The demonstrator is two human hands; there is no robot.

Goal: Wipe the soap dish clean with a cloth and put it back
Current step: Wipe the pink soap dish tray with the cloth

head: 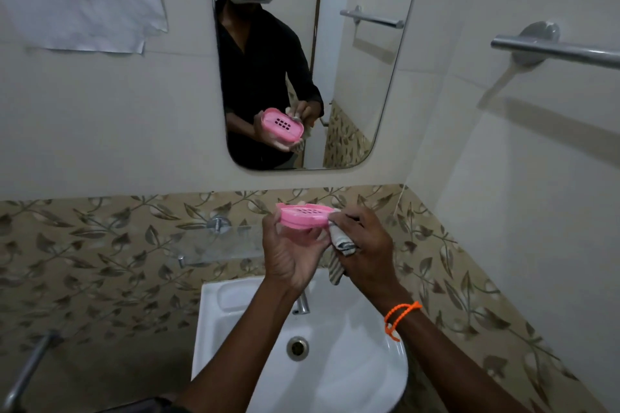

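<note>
So the soap dish (303,217) is a glossy pink plastic oval with a raised rim and a block of small drain slots in the middle. It's up in the air above the back edge of the sink (339,375), not resting on anything. The left hand (291,253) has it clamped from below and from the left end, fingers curled up around the underside. The dish is tipped so its top faces away, toward the wall.

The right hand (364,245) is bunched tight around a cloth (340,246), a soft striped grey-and-white rag, and presses a wad of it against the right end of the dish. A loose tail of the rag hangs down between the two wrists. There's an orange cord bracelet (399,317) on the right wrist.

Around all that: the sink is smooth white ceramic with a rounded front and a metal drain ring (298,348) in the bowl. A short chrome tap (302,303) sits at its back edge, partly hidden behind the left forearm. Behind the hands there's a clear glass shelf (214,246) on metal brackets, its right end blocked by the left hand. The lower wall has brown leaf-pattern tiles (100,245), plain cream above. A rounded mirror (352,77) reflects the dish and both hands, and a chrome towel bar (553,49) sticks out on the right wall.
</note>
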